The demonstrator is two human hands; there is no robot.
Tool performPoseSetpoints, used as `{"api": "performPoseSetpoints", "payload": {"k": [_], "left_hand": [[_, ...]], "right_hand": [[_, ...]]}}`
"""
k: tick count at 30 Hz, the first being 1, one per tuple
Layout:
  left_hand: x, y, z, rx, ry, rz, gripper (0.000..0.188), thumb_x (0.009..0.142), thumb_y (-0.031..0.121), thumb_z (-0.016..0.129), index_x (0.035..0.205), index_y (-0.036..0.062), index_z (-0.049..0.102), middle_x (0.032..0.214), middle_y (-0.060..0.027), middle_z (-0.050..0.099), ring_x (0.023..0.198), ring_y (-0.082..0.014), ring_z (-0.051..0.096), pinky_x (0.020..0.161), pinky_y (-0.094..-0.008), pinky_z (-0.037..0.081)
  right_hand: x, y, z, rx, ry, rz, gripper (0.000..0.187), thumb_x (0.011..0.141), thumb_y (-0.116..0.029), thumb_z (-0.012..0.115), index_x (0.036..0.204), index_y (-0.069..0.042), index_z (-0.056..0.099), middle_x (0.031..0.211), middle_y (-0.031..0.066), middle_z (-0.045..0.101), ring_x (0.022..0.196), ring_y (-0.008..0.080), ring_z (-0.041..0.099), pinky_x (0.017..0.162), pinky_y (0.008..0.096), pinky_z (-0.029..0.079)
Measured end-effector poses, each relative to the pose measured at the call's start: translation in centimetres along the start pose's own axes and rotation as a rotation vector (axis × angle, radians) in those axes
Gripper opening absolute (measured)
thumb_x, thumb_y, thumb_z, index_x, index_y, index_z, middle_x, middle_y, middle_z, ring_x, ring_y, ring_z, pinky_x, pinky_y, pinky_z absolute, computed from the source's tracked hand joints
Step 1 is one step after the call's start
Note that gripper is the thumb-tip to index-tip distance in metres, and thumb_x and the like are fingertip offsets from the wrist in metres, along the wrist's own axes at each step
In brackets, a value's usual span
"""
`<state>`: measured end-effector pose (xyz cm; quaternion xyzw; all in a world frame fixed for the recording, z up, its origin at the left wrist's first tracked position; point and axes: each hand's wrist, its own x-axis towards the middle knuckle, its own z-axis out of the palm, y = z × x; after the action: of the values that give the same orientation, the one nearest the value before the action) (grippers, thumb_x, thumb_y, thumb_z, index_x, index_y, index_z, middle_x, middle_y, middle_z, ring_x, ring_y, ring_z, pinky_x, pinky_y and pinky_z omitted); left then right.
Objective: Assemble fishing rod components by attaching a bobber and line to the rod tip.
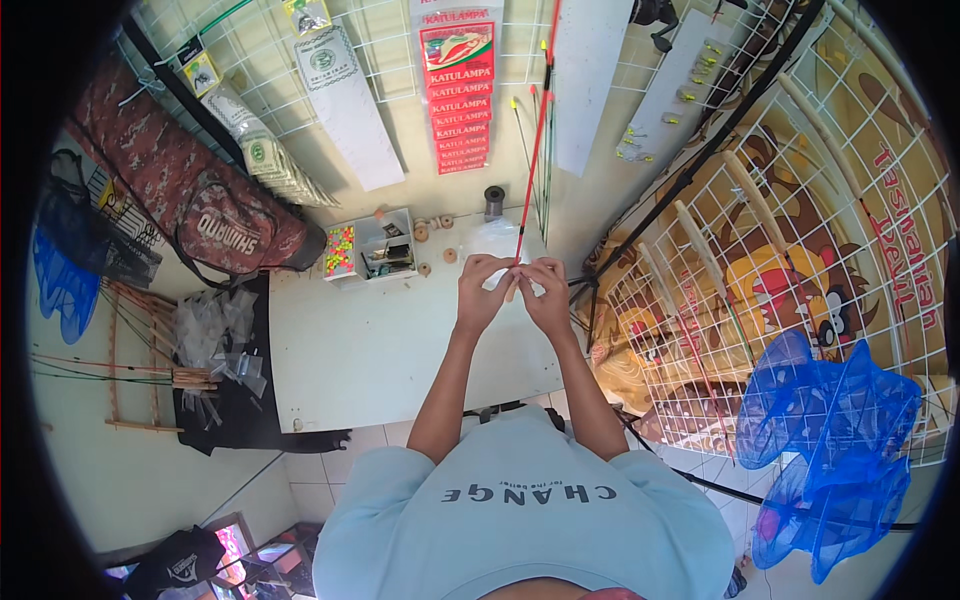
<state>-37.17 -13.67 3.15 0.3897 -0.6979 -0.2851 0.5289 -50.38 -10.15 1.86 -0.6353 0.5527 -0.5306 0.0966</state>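
Observation:
A long, thin red rod (528, 195), with a darker stretch higher up, rises from between my hands toward the top of the view. It looks like a slim fishing rod. My left hand (484, 288) pinches its lower end with thumb and fingertips. Right beside it, the fingers of my right hand (545, 286) are closed on the same end, and the two hands touch. A short pale piece (511, 291) shows just under the fingertips; its kind is unclear. Both hands are above the far right part of a white table (400, 345). My fingers hide the rod's very end.
On the table's far side stand a white divided box (388, 272) with colourful beads, small wooden spools (421, 231) and a dark spool (494, 200). A camouflage rod bag (225, 215) leans at left. Wire grids with hanging packets (460, 100) and blue nets (825, 440) surround the table.

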Motion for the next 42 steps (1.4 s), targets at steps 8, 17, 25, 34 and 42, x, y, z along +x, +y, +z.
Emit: {"api": "performPoseSetpoints", "payload": {"k": [8,17,25,34,42], "left_hand": [[0.4,0.5,4.0,-0.047,-0.018,-0.005,0.015,0.078,0.006,0.072,0.093,0.0074,0.072,0.086,-0.0033,0.069,0.084,-0.0164,0.056,0.072,-0.0293,0.048],[2.4,1.7,7.3,-0.083,0.001,-0.054,0.022,0.079,0.007,0.072,0.101,0.0074,0.07,0.092,-0.0041,0.069,0.088,-0.0174,0.057,0.072,-0.0296,0.048],[5.6,2.4,8.5,-0.076,-0.001,-0.011,0.028,0.08,0.011,0.072,0.107,0.0084,0.068,0.096,-0.0041,0.069,0.09,-0.0179,0.057,0.071,-0.0302,0.048],[7.0,1.9,9.7,-0.143,0.065,-0.052,0.022,0.082,0.012,0.071,0.102,0.0063,0.069,0.094,-0.0056,0.07,0.084,-0.0166,0.06,0.07,-0.0295,0.049],[7.9,1.3,10.3,-0.1,0.047,0.004,0.013,0.083,0.013,0.07,0.093,0.0049,0.072,0.087,-0.0057,0.069,0.075,-0.0131,0.059,0.069,-0.0253,0.047]], "right_hand": [[0.1,2.0,-3.2,-0.027,0.026,0.022,0.02,0.076,-0.003,0.069,0.096,-0.005,0.071,0.09,0.0098,0.066,0.096,0.0278,0.053,0.081,0.0356,0.046],[1.1,4.6,-5.2,-0.108,0.033,0.037,0.015,0.077,-0.005,0.069,0.092,-0.005,0.071,0.091,0.0087,0.065,0.095,0.0282,0.053,0.084,0.0369,0.045],[1.8,7.4,-5.6,-0.119,0.099,0.027,0.011,0.077,-0.007,0.067,0.087,-0.006,0.068,0.085,0.0063,0.064,0.092,0.0277,0.054,0.082,0.0385,0.043],[1.8,10.1,-6.1,-0.174,-0.02,0.05,0.013,0.077,-0.007,0.066,0.09,-0.005,0.066,0.093,0.0082,0.064,0.097,0.0295,0.052,0.087,0.0385,0.043],[2.7,10.1,-6.0,-0.113,-0.005,0.114,0.028,0.077,-0.011,0.068,0.104,-0.006,0.064,0.098,0.0073,0.065,0.101,0.0287,0.052,0.09,0.0393,0.042]]}}
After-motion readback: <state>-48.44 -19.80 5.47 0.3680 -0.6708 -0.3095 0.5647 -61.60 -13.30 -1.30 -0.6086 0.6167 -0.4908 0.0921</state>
